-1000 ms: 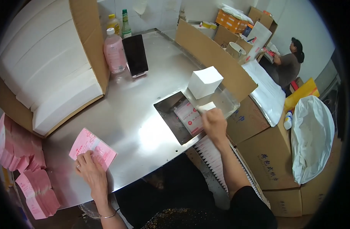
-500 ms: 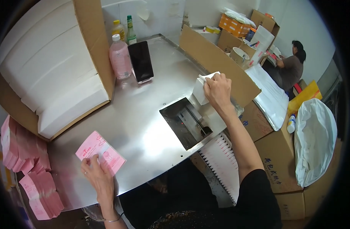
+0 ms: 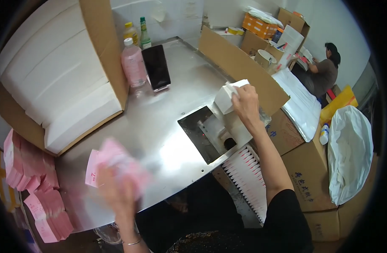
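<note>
My left hand (image 3: 114, 189), smeared by motion, grips a pink printed plastic pouch (image 3: 122, 164) over the left part of the metal table (image 3: 159, 126). Partly beneath it, another pink pouch (image 3: 91, 168) lies flat on the metal. At the far side of a rectangular opening (image 3: 207, 134) in the tabletop, my right hand (image 3: 246, 102) is closed around the upper right end of a white block of folded tissues (image 3: 225, 99). Inside the opening sit a pale metal piece and a dark round part.
A carton of white tissue stacks (image 3: 81, 118) stands on the left, with bundled pink pouches (image 3: 50, 211) below it. Behind are a pink bottle (image 3: 133, 63) and a phone on a stand (image 3: 156, 67). A cardboard flap (image 3: 240, 69) borders the right. Another person (image 3: 324, 69) sits far right.
My left hand has lifted a pink pouch, uncovering another one beneath. My right hand has shifted slightly right on the tissue block. The metal piece within the opening has moved.
</note>
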A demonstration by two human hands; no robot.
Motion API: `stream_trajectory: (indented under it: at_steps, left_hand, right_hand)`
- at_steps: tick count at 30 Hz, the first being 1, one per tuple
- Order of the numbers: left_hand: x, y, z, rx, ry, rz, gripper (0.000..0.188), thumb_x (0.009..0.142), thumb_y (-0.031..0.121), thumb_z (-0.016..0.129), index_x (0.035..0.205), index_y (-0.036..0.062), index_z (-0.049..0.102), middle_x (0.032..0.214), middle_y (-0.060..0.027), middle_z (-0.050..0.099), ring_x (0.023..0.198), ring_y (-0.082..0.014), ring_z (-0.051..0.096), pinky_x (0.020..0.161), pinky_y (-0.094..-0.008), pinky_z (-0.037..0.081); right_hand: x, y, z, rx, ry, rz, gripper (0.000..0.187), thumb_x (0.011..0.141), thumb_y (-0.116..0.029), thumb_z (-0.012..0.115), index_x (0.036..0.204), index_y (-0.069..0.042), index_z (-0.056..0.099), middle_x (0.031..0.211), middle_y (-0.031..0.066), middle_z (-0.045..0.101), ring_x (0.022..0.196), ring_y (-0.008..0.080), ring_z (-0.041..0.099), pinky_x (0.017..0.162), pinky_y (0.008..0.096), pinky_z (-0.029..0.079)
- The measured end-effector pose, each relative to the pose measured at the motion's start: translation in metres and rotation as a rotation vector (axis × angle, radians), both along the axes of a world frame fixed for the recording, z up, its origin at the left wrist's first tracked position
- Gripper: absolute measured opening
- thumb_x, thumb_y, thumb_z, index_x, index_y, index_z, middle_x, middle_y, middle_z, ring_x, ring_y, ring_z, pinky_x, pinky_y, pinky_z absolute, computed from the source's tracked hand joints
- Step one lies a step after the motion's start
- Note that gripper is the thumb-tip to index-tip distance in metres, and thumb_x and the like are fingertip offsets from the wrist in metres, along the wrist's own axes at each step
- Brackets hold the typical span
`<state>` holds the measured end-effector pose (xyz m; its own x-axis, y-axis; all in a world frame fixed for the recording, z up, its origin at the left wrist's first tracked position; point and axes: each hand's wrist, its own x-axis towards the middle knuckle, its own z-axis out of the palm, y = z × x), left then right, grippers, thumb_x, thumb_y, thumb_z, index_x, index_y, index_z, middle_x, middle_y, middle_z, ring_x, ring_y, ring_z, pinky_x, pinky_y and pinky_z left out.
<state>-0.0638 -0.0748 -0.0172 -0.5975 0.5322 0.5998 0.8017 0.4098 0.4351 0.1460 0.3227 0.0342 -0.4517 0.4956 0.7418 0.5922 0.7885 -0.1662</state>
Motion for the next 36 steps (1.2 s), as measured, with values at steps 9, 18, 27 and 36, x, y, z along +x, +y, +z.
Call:
stream_trajectory:
  at_steps: [9, 18, 27, 36]
  left_hand:
    - [0.047, 0.061, 0.004, -0.329, -0.012, -0.481, 0.053, 0.078, 0.029, 0.072, 0.120, -0.0032, 0.062, 0.146, -0.0205, 0.047, 0.137, -0.0407, 0.042, 0.107, -0.0596, 0.032]
    - [0.065, 0.078, 0.010, -0.273, -0.003, -0.201, 0.083, 0.072, 0.044, 0.075, 0.140, 0.0037, 0.047, 0.157, -0.0259, 0.029, 0.142, -0.0512, 0.027, 0.107, -0.0690, 0.023]
    - [0.067, 0.080, 0.015, -0.385, 0.050, -0.290, 0.059, 0.079, 0.045, 0.073, 0.126, 0.0104, 0.063, 0.118, -0.0188, 0.055, 0.108, -0.0373, 0.049, 0.089, -0.0505, 0.036]
    - [0.062, 0.087, 0.025, -0.410, 0.218, -0.268, 0.048, 0.082, 0.052, 0.071, 0.105, 0.0110, 0.064, 0.102, -0.0121, 0.054, 0.093, -0.0297, 0.049, 0.080, -0.0457, 0.036]
  right_hand:
    - [-0.019, -0.194, -0.019, -0.001, -0.451, 0.819, 0.041, 0.077, -0.013, 0.067, 0.116, -0.001, 0.064, 0.113, 0.0177, 0.065, 0.109, 0.0358, 0.064, 0.101, 0.0614, 0.043]
    - [-0.076, -0.206, -0.040, -0.007, -0.419, 0.610, 0.020, 0.079, -0.011, 0.063, 0.097, -0.004, 0.065, 0.085, 0.0116, 0.063, 0.079, 0.0299, 0.063, 0.109, 0.0671, 0.028]
    - [-0.013, -0.020, 0.002, 0.283, -0.099, -0.112, 0.024, 0.088, -0.020, 0.065, 0.102, -0.001, 0.068, 0.089, 0.0116, 0.061, 0.096, 0.0302, 0.059, 0.089, 0.0520, 0.041]
    - [-0.008, -0.004, 0.003, -0.034, -0.027, -0.066, 0.022, 0.091, -0.018, 0.063, 0.083, 0.000, 0.073, 0.087, 0.0139, 0.061, 0.089, 0.0314, 0.057, 0.079, 0.0456, 0.044]
